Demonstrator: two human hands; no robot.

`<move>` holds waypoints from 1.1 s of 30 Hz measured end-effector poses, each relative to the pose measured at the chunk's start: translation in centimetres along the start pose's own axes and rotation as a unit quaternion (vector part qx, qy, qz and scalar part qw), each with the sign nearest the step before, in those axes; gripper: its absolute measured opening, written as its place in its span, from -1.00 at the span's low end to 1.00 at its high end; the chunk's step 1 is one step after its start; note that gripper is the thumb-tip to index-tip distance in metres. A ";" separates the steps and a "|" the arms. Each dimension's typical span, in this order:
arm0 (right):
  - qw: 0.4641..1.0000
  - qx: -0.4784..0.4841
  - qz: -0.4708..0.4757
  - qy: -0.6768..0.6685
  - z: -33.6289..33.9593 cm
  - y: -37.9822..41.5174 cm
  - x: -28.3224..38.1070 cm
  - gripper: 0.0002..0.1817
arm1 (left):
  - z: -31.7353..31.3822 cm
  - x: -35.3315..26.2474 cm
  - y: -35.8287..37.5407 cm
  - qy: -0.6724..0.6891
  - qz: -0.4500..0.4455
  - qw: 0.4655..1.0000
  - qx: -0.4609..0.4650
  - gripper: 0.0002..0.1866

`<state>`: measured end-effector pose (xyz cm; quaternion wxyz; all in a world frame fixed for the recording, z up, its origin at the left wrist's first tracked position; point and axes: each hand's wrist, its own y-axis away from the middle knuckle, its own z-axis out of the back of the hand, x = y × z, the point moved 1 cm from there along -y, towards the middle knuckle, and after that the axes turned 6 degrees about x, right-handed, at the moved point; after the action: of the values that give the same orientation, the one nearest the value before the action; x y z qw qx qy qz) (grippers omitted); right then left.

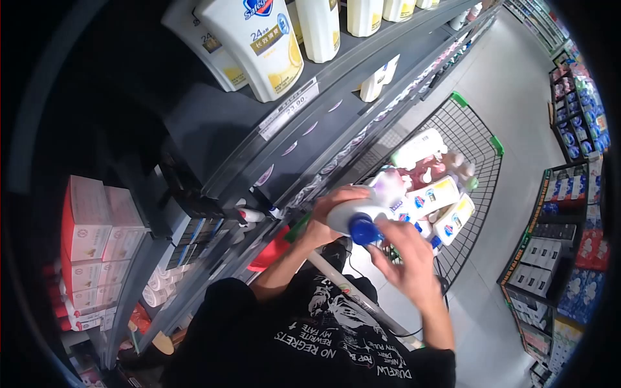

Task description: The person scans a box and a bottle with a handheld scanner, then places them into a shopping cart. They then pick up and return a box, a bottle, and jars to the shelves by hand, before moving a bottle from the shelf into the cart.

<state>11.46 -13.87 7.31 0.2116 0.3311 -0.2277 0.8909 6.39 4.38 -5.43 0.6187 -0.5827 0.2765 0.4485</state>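
Observation:
A white body wash bottle (343, 218) with a blue cap (364, 229) is held in front of my chest, its cap end tilted toward me. My left hand (326, 210) is closed around the bottle's left side. At the right side of the cap is my right hand (409, 258), its thumb and fingertips touching the bottle near the neck. Just beyond my hands stands a wire shopping cart (482, 174) with green corners. Several bottles lie inside it, among them a white one with a yellow label (435, 197) and a white one on its side (418, 147).
A dark shelf (226, 145) on the left carries several white and yellow bottles (262, 48) above a price tag (290, 107). Boxes (90, 226) are stacked at lower left. A red object (268, 251) sits near my left forearm. Stocked shelves (540, 252) line the aisle's right side.

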 end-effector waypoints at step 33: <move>0.944 0.262 -0.188 -0.066 -19.7 -0.8 -8.0 -0.66 | 10.1 11.0 -2.1 -0.081 0.186 0.971 -0.127 -0.40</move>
<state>7.73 -4.29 -11.33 0.2655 0.4699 0.0664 0.8392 11.32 16.91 -12.28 0.4662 -0.5567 0.2699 0.6324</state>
